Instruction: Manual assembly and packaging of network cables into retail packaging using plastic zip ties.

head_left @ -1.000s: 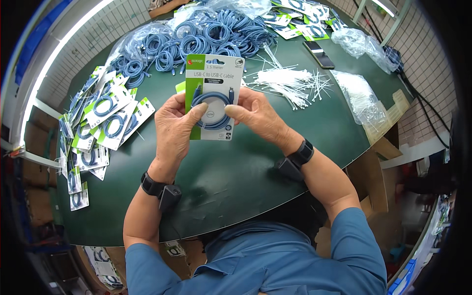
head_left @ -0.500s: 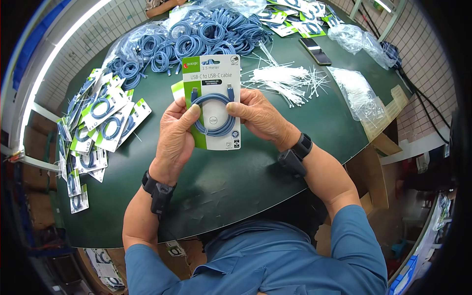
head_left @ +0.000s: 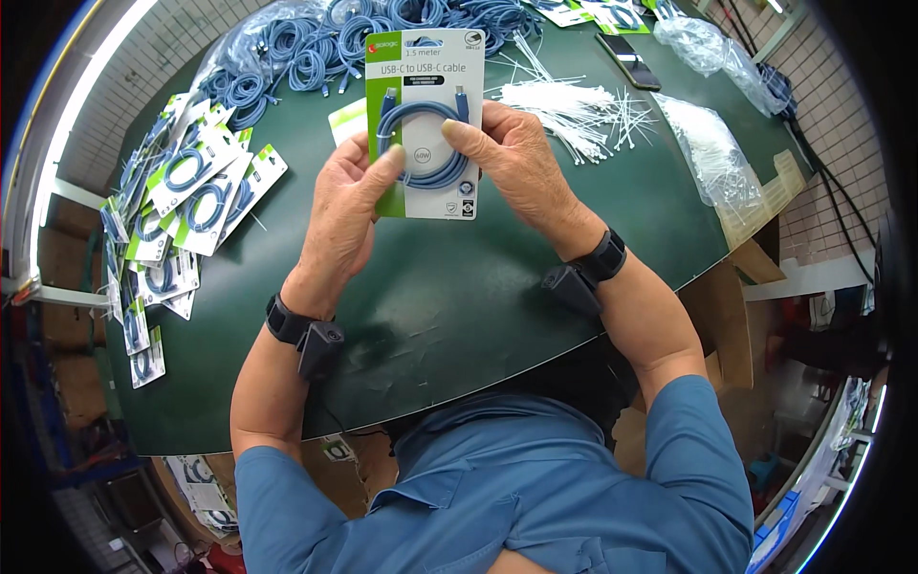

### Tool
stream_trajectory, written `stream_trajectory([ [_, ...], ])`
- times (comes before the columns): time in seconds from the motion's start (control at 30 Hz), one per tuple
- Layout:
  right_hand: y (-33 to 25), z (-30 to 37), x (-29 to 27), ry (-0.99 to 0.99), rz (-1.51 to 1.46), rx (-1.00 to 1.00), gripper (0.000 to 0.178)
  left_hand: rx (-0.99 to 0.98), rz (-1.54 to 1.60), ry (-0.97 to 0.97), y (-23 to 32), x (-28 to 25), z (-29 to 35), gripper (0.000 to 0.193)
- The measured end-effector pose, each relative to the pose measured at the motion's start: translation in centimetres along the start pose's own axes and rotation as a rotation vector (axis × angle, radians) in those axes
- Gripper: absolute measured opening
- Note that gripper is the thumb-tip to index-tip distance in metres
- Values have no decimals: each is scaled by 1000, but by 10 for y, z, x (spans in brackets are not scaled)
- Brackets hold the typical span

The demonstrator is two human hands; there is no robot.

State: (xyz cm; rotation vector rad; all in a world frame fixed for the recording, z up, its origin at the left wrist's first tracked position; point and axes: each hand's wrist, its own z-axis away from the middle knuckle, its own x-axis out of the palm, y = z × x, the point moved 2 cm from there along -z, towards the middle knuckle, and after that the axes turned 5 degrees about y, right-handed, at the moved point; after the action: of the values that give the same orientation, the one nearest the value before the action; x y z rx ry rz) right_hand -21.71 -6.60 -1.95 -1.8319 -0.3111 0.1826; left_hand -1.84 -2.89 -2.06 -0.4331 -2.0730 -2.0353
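Carded cable (head_left: 422, 129) held lengthwise, slot end outward

The left grip (head_left: 342, 196) and right grip (head_left: 526, 158) are both closed on its side edges, thumbs over the face. Between them, its long axis runs nearly straight outward; both plugs (head_left: 463, 105) point past the grips too. On the tabletop (head_left: 430, 306), blue coils (head_left: 311, 48) lie beyond, packed cards (head_left: 206, 191) leftward, white ties (head_left: 559, 105) rightward.

The backing card (head_left: 421, 129) looks like smooth, stiff printed paperboard with a slight sheen. The coiled cable (head_left: 446, 174) on it has a matt blue jacket and metal-looking connector tips. The green tabletop (head_left: 449, 306) is smooth and semi-glossy, faintly scuffed near its edge. The cable ties (head_left: 564, 110) are white plastic; the bag (head_left: 710, 153) is thin, crinkled clear film. The smartphone (head_left: 627, 62) has a glossy, glass-like face. The shirt (head_left: 574, 469) is matt woven-looking cloth.
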Motion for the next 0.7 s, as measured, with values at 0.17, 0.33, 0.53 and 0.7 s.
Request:
stream_trajectory([
  [0.17, 0, 3, 1, 6, 14, 0, 33, -215, -100, -51, 7, 13, 11, 51],
  [0.33, -3, 2, 6, -3, 19, -27, 32, -246, -147, -35, 2, 5, 8, 55],
  [0.53, 3, 0, 3, 81, -76, 4, 30, 778, -965, 217, 18, 18, 14, 54],
  [0.7, -2, 4, 10, 66, -87, 10, 28, 1072, -1346, 54, 19, 36, 27, 44],
])
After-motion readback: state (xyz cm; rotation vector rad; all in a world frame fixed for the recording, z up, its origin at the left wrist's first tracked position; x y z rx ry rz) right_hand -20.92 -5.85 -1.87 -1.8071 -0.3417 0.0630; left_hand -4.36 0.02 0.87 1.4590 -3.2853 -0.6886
